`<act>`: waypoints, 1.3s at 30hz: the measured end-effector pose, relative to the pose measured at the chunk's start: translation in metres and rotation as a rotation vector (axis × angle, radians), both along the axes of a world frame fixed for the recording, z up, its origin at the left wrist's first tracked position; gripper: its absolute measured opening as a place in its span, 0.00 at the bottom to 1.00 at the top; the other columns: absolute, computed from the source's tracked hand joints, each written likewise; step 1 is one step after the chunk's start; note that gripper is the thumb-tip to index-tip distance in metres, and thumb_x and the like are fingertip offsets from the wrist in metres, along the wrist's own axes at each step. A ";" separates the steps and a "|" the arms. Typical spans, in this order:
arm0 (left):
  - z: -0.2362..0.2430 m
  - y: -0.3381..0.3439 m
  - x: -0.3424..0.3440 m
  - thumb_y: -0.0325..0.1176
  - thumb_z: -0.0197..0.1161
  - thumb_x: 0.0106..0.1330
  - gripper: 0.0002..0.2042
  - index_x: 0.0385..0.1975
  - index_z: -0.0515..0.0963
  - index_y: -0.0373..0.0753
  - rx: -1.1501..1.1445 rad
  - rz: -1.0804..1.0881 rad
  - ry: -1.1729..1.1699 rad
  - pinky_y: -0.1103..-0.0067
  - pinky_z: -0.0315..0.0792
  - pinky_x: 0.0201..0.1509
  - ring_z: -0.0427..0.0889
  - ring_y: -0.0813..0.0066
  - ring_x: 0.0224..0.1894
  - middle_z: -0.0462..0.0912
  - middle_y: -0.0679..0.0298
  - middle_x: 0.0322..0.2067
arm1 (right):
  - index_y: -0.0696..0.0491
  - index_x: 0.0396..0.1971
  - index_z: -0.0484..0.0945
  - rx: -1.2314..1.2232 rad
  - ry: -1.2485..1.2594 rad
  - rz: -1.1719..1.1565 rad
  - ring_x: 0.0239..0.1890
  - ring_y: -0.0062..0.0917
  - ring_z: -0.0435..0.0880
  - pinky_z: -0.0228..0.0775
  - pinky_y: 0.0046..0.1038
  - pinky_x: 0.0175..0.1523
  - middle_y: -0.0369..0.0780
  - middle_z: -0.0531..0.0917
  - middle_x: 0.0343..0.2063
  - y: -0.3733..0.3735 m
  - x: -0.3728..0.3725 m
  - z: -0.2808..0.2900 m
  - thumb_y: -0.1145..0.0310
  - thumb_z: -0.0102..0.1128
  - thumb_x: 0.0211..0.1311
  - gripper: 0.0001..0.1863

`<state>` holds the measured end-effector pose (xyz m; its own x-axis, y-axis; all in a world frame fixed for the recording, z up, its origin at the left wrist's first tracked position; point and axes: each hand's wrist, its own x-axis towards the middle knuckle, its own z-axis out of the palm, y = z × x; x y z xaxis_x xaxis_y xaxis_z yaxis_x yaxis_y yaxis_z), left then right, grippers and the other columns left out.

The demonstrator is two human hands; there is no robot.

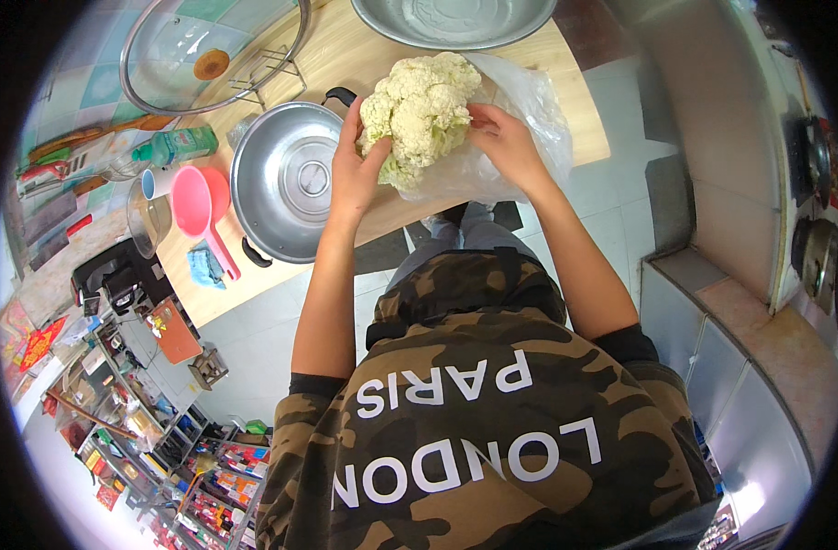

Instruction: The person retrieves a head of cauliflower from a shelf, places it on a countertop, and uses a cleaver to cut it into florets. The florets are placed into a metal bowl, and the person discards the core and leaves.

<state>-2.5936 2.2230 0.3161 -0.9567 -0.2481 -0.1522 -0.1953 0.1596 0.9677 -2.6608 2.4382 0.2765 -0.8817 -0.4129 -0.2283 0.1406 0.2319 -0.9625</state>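
A large head of pale cauliflower point(417, 108) is held between my two hands above the wooden table. My left hand point(353, 170) grips its left side, with the thumb toward the near face and the fingers up along the edge. On the opposite side my right hand point(509, 145) has its fingers curled against the florets. A crumpled clear plastic bag point(542, 115) lies under and to the right of the cauliflower. Just left of my left hand stands an empty metal pot point(263, 197) with black handles.
A grey metal basin point(410, 35) sits at the table's point(579, 110) far edge. A glass lid point(167, 55) leans on a wire stand at the far left. Left of the pot are a pink dipper point(191, 203), a green bottle point(188, 144) and a blue cloth point(204, 266).
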 end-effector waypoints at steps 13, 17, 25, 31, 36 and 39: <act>0.025 -0.002 -0.013 0.37 0.72 0.48 0.43 0.61 0.54 0.30 0.102 -0.077 -0.066 0.76 0.59 0.61 0.66 0.67 0.58 0.67 0.54 0.55 | 0.61 0.50 0.69 0.003 -0.114 -0.048 0.36 0.23 0.75 0.69 0.24 0.42 0.44 0.77 0.40 -0.007 0.006 0.016 0.62 0.70 0.42 0.34; 0.022 -0.002 -0.022 0.42 0.71 0.48 0.41 0.59 0.58 0.31 0.235 -0.077 -0.212 0.76 0.60 0.60 0.68 0.69 0.56 0.69 0.56 0.53 | 0.60 0.49 0.71 0.060 -0.054 -0.078 0.33 0.21 0.74 0.69 0.23 0.40 0.42 0.77 0.37 0.000 0.005 0.022 0.59 0.72 0.42 0.33; 0.012 0.006 -0.026 0.38 0.74 0.44 0.44 0.60 0.56 0.30 0.132 -0.205 -0.100 0.76 0.62 0.59 0.68 0.68 0.56 0.69 0.55 0.53 | 0.55 0.50 0.71 0.055 -0.226 -0.109 0.36 0.19 0.77 0.69 0.21 0.39 0.37 0.78 0.37 0.024 -0.009 0.020 0.58 0.53 0.62 0.21; 0.005 0.025 -0.025 0.39 0.75 0.43 0.46 0.61 0.54 0.31 0.025 -0.249 -0.002 0.76 0.61 0.60 0.68 0.65 0.57 0.68 0.53 0.54 | 0.57 0.25 0.79 0.263 -0.138 -0.166 0.27 0.20 0.79 0.68 0.23 0.33 0.36 0.81 0.21 0.048 -0.047 -0.005 0.66 0.50 0.56 0.12; 0.006 0.018 -0.030 0.37 0.74 0.45 0.43 0.61 0.56 0.32 0.151 -0.282 -0.067 0.76 0.61 0.59 0.68 0.67 0.56 0.69 0.54 0.53 | 0.52 0.44 0.74 0.278 -0.209 -0.025 0.38 0.17 0.77 0.67 0.21 0.41 0.33 0.80 0.36 0.061 -0.082 -0.004 0.64 0.49 0.58 0.15; 0.013 0.006 -0.040 0.36 0.72 0.47 0.41 0.61 0.57 0.33 0.203 -0.290 -0.135 0.77 0.61 0.59 0.68 0.68 0.56 0.69 0.56 0.54 | 0.49 0.54 0.69 0.170 -0.205 0.033 0.45 0.18 0.74 0.64 0.23 0.49 0.32 0.76 0.45 0.052 -0.088 0.005 0.66 0.51 0.56 0.22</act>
